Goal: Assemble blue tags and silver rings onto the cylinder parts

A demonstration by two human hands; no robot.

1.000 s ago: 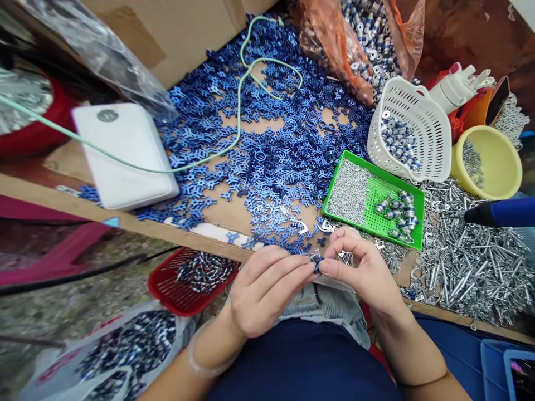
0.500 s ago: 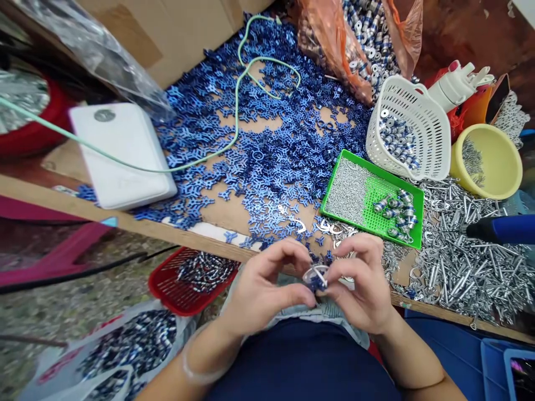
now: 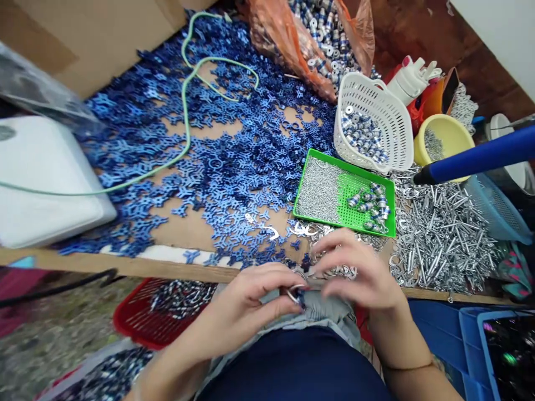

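Between the thumb and fingers of my left hand (image 3: pixel 259 295) is a small ring-shaped piece (image 3: pixel 296 294) with blue parts, held over my lap at the table's front edge. My right hand (image 3: pixel 359 273) is just right of it, fingers apart and a little blurred, with nothing visible held. Under and behind the right fingers lie silvery curved pieces (image 3: pixel 343 271). Blue three-armed pieces (image 3: pixel 234 195) cover much of the cardboard surface. A green tray (image 3: pixel 349 214) beyond my right hand holds tiny silver bits and several blue-silver cylinders.
A white basket (image 3: pixel 371 111), a yellow bowl (image 3: pixel 453 133) and a heap of silver pins (image 3: pixel 443 234) are at the right. A blue-handled tool (image 3: pixel 480 159) juts in above the pins. A white box (image 3: pixel 45 184) sits left; a red basket (image 3: pixel 137 317) is below the table edge.
My right hand has come off the ring-shaped piece and opened, while my left hand keeps hold of it. The view has shifted right, and the blue-handled tool appears farther in and higher.
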